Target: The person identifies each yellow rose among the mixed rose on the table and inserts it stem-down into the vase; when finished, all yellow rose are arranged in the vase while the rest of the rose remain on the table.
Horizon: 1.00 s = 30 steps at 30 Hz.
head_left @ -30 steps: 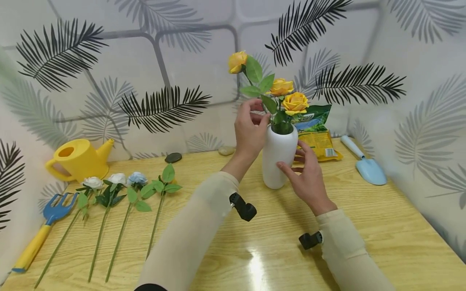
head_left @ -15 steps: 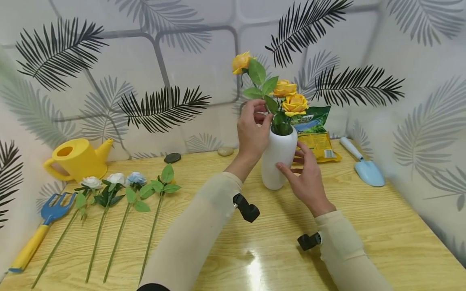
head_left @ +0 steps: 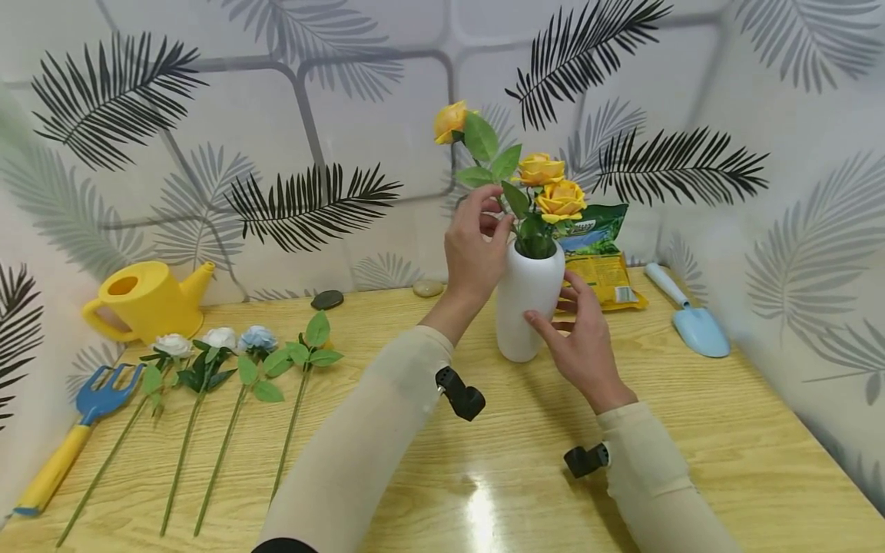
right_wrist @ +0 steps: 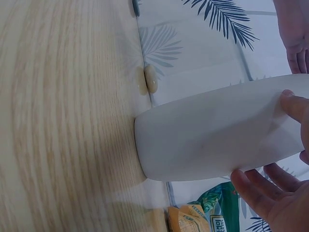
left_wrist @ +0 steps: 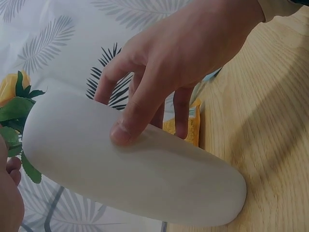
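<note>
A white vase stands upright on the wooden table with three yellow roses in it. The tallest rose leans up and to the left; two lower blooms sit above the vase mouth. My left hand pinches the tall rose's stem just above the mouth. My right hand holds the vase's side, thumb on the front, fingers behind. The left wrist view shows that thumb pressed on the vase. In the right wrist view my right fingers wrap the vase.
On the left of the table lie several long-stemmed white and blue roses, a blue and yellow hand rake and a yellow watering can. A soil bag and a light-blue trowel lie at back right. Two stones sit by the wall.
The tall rose swayed slightly right, then back left, in my left hand's pinch. My right hand has stayed on the vase, which has not moved.
</note>
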Each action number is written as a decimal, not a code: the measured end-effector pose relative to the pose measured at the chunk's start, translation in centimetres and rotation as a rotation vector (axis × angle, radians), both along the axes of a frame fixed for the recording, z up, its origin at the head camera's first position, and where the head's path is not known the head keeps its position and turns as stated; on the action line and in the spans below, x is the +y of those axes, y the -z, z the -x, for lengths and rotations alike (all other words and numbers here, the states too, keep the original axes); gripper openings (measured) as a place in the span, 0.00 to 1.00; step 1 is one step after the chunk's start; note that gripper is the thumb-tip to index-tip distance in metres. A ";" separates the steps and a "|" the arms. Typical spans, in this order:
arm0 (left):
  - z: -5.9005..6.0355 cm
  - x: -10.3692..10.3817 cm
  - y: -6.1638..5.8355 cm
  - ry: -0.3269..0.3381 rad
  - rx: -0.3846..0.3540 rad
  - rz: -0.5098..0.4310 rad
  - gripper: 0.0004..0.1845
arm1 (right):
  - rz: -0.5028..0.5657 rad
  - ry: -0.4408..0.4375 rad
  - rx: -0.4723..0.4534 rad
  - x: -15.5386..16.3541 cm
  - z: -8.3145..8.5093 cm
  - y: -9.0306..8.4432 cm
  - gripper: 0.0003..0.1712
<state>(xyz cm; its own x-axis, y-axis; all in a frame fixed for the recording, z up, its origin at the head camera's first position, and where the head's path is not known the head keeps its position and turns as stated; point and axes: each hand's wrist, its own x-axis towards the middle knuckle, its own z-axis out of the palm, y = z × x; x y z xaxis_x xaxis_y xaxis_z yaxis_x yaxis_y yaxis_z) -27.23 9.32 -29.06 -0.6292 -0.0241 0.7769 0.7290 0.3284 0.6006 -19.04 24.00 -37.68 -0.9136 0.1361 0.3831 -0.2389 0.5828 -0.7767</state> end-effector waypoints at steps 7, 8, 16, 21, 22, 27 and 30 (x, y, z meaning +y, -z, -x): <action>0.0 0.0 0.1 0.017 0.006 0.018 0.16 | 0.009 0.005 -0.019 0.0 -0.1 0.0 0.46; 0.0 0.0 0.1 0.021 0.004 0.025 0.16 | 0.010 0.004 -0.019 0.0 -0.1 0.0 0.46; -0.2 0.0 0.4 0.013 -0.013 0.067 0.15 | 0.022 -0.002 -0.022 0.0 0.0 0.0 0.46; -0.1 0.0 0.4 -0.020 0.007 0.065 0.16 | 0.025 -0.008 -0.022 -0.1 -0.1 -0.1 0.46; -0.1 -0.1 0.4 -0.022 0.008 0.060 0.16 | 0.025 -0.008 -0.020 -0.1 -0.1 -0.1 0.46; -0.1 -0.1 0.4 -0.018 0.012 0.045 0.17 | 0.026 -0.007 -0.020 -0.1 -0.1 -0.2 0.46; -0.1 -0.1 0.3 -0.014 0.021 0.040 0.17 | 0.024 -0.006 -0.018 0.0 -0.1 -0.2 0.46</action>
<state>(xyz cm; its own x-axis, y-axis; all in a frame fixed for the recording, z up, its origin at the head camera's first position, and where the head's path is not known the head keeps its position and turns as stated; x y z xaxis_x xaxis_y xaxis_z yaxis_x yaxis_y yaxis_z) -27.09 9.22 -29.36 -0.6126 -0.0011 0.7904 0.7366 0.3619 0.5714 -18.99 23.97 -37.53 -0.9212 0.1393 0.3633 -0.2283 0.5625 -0.7946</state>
